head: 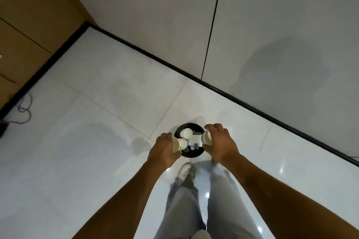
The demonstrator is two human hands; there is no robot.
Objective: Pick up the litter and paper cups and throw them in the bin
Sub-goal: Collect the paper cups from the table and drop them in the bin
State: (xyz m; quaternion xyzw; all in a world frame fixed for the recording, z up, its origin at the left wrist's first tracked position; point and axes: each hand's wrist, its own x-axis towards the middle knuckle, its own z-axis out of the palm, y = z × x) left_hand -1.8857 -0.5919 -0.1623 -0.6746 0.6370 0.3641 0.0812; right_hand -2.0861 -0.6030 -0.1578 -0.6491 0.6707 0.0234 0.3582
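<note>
**Operator:** Right, I'm standing over the bin (189,155), which sits on the floor just ahead of my feet. My left hand (165,150) is curled round a paper cup (176,145) at the bin's left rim, and my right hand (221,141) is curled round a second cup (206,137) at the right rim. Both grips are closed on their cups, neither loose nor wide.

**Observer:** Which way do the cups lie from the opening?

**Operator:** Each is tipped on its side with its mouth turned inward, toward the middle of the bin, so the long axes point at each other across the opening. I judge the drop needs only a release, perhaps a small push inward first, since each cup overhangs the rim rather than the centre. Neither hand is clearly nearer; they flank the bin about evenly.

**Observer:** Give me the count.

**Operator:** Two cups in my hands, one each. Inside the bin I count two more cups (186,133), one by the far wall and one close under my left hand, plus a white scrap of litter (196,138) and some darker bits I can't make out. One bin. On the floor tiles (97,122) I see no further cups or litter, only a cable (25,108) by the far left wall.
</note>
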